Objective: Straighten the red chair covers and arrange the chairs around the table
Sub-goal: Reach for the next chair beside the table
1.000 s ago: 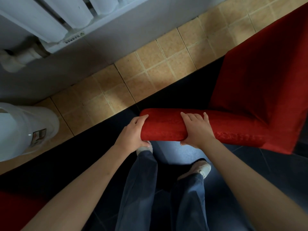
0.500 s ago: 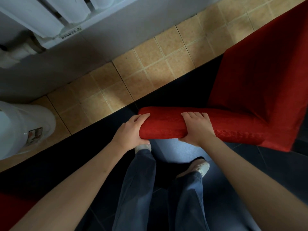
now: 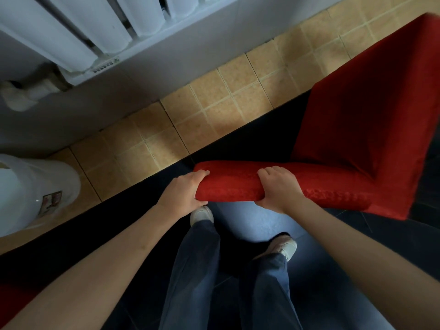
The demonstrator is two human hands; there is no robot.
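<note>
The red-covered chair [image 3: 352, 129] is standing on the dark floor beside a strip of tan tiles [image 3: 209, 108], seen from above, its padded backrest top running across the middle of the view and its seat stretching away to the upper right. The left hand [image 3: 183, 192] is wrapping the backrest's left end, thumb under and fingers curled over the corner; the right hand [image 3: 278, 186] is gripping the top edge further along, fingers folded over the far side. The cover is looking soft and a little slick, so it is likely sliding over the frame; the stiff backrest under the cloth is the sensible place to hold, and the chair probably needs both hands to shift. The legs are lying hidden under the cover, no table is showing, and a radiator [image 3: 83, 32] and a white container [image 3: 31, 191] are being cut off at the frame's edges.
</note>
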